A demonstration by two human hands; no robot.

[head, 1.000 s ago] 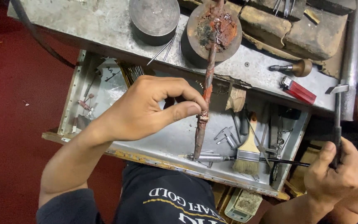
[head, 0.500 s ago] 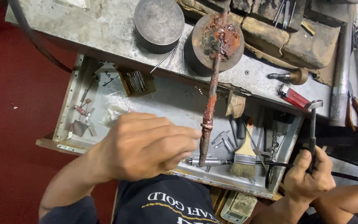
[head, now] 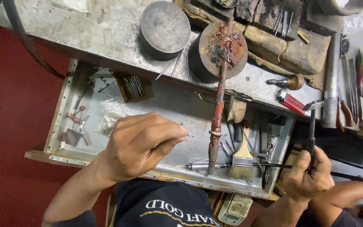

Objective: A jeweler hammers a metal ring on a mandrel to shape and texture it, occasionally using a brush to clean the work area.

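Observation:
My left hand [head: 141, 145] hovers over the open metal drawer [head: 61, 113], thumb and fingers pinched together; nothing shows between them. It is a little left of a long rusty rod [head: 217, 113] that leans from a round block [head: 223, 48] on the bench down into the drawer. My right hand [head: 309, 176] grips the dark handle of a small hammer [head: 312, 126] at the drawer's right end, head pointing up toward the bench.
The drawer holds a flat brush [head: 242, 157], a small box of pins [head: 133, 86], a pen-like tool and small metal bits. On the bench stand a grey round block [head: 164, 29], a red lighter [head: 290, 102], charred wood blocks, pliers and files.
My left hand has let go of the rusty rod and drawn back left and toward me, fingers closing. My right hand keeps the hammer and has shifted slightly left.

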